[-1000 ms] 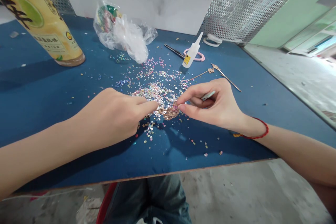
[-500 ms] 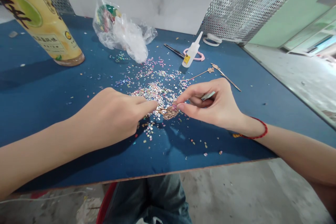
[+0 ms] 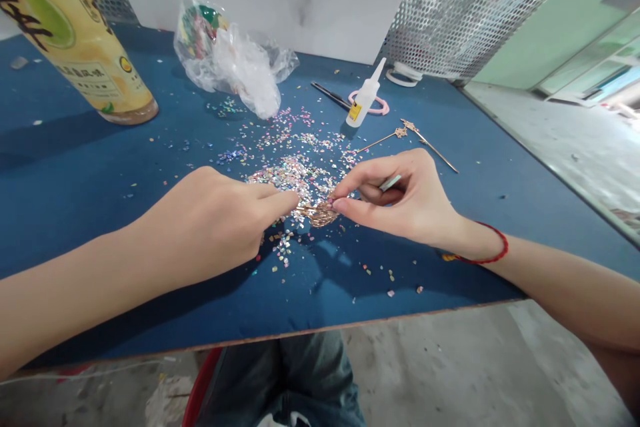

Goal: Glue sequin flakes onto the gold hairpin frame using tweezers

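Observation:
My left hand [image 3: 225, 213] is closed on the thin stem of a gold hairpin. The hairpin's openwork head [image 3: 324, 216] juts out to the right, just above the glittering chips. At the head's upper right edge, the thumb and forefinger of my right hand [image 3: 395, 197] are pinched together. A small pinkish chip [image 3: 330, 203] seems to be at those fingertips, partly hidden. A pale strip [image 3: 391, 182] shows inside the curl of my right hand; its kind is unclear. Beneath and behind the hairpin lies a heap of shiny multicoloured chips [image 3: 293, 173].
Behind my right hand stand a white glue bottle [image 3: 363, 103], a black pen-like tool [image 3: 330, 95], a pink ring [image 3: 384, 105] and two gold hairpins [image 3: 383, 141]. A crumpled plastic bag [image 3: 245, 70] and a tall yellow bottle [image 3: 85, 47] are at the back left.
My right fingertips have shifted very slightly left along the hairpin's head. The left hand keeps its hold, and the whole view has moved a little.

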A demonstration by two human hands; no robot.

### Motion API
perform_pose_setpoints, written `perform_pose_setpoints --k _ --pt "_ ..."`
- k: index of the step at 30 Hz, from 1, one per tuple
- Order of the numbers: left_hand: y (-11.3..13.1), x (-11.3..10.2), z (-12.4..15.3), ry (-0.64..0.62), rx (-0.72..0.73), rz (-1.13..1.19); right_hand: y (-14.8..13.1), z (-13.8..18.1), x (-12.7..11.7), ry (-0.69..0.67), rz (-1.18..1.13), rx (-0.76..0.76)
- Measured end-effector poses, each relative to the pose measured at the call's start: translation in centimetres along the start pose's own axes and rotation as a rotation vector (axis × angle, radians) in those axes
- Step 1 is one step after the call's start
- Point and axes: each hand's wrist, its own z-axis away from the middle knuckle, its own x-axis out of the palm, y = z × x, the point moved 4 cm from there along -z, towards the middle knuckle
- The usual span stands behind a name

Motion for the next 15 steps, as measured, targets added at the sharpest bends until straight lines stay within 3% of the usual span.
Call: perform_pose_setpoints --k 9,15 --pt "0.12 -0.29 -0.15 -0.033 0.006 0.005 -0.20 -0.01 0.10 0.016 0.065 -0.030" --pt "0.02 0.04 -0.09 0.041 0.048 0.036 -0.02 0.09 0.03 -0.027 0.030 0.004"
